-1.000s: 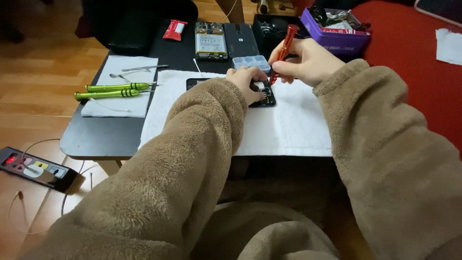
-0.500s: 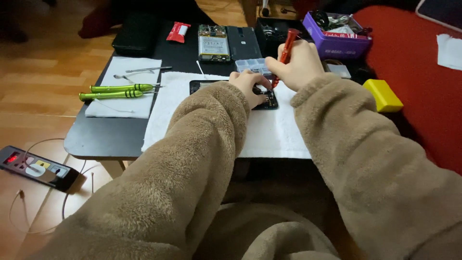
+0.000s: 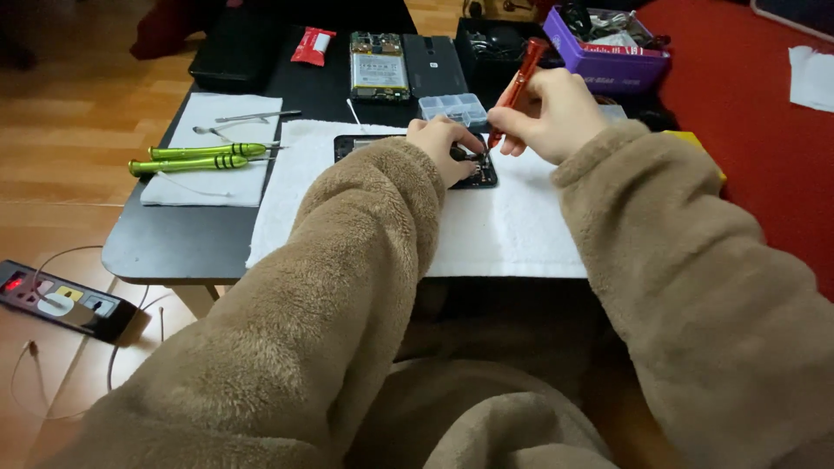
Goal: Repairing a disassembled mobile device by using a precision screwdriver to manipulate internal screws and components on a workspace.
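An opened dark phone (image 3: 352, 148) lies on a white cloth (image 3: 512, 226) on the black table (image 3: 187, 239). My left hand (image 3: 443, 143) rests on the phone's right end and presses it down with the fingers. My right hand (image 3: 552, 113) grips a red screwdriver (image 3: 517, 82), tilted, with its tip down at the phone beside my left fingers. Both arms wear a fuzzy tan sleeve that hides part of the phone.
Two green screwdrivers (image 3: 200, 156) and metal tweezers (image 3: 248, 119) lie on a white sheet at left. Behind are a small clear parts box (image 3: 452, 107), a second opened phone (image 3: 378, 65), a red packet (image 3: 313, 45), a purple box (image 3: 612, 56). A power strip (image 3: 61, 300) sits on the wooden floor.
The view has shifted slightly. My right hand with the red screwdriver has stayed at the phone, and my left hand stays pressed on it.
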